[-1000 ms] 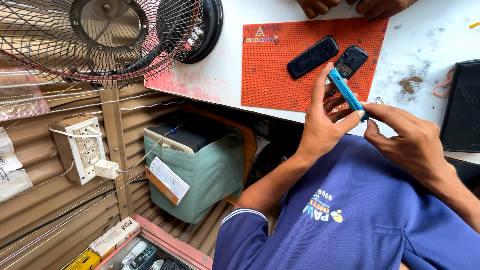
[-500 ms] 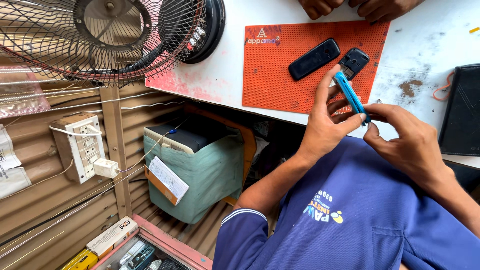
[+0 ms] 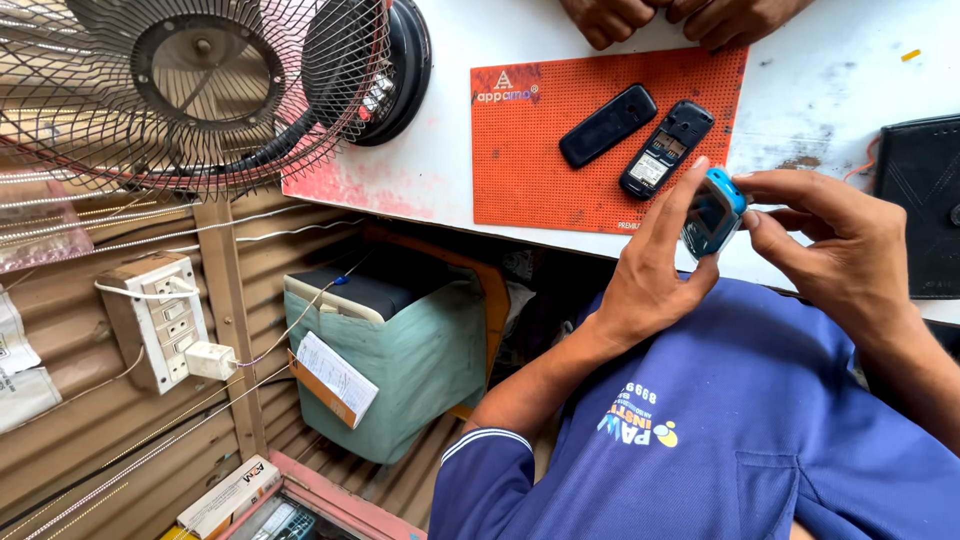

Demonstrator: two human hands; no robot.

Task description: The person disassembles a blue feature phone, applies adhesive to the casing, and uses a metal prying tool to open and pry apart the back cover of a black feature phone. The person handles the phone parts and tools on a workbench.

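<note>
Gripping a small handset with a light-blue rim (image 3: 712,212), both hands hold it just above the near edge of the white surface (image 3: 440,190). The left hand (image 3: 650,275) clasps its lower side, fingers extended upward along the body. The right hand (image 3: 840,255) pinches its upper end between thumb and forefinger.

Progress, as judged: the blue handset appears closed and whole. A dark handset with its back off (image 3: 660,150) lies exposed on the orange perforated mat (image 3: 540,170), with a black oblong cover or handset (image 3: 607,125) beside it. Neither is being touched.

Another person's hands (image 3: 610,15) rest at the far edge of the surface.

Labels and packages: the mat bears a printed emblem in its far left corner. A white rectangular paper label (image 3: 335,378) hangs tilted on the front of a grey-green box (image 3: 430,350) under the surface. A long white carton (image 3: 230,495) lies on the floor below.
</note>
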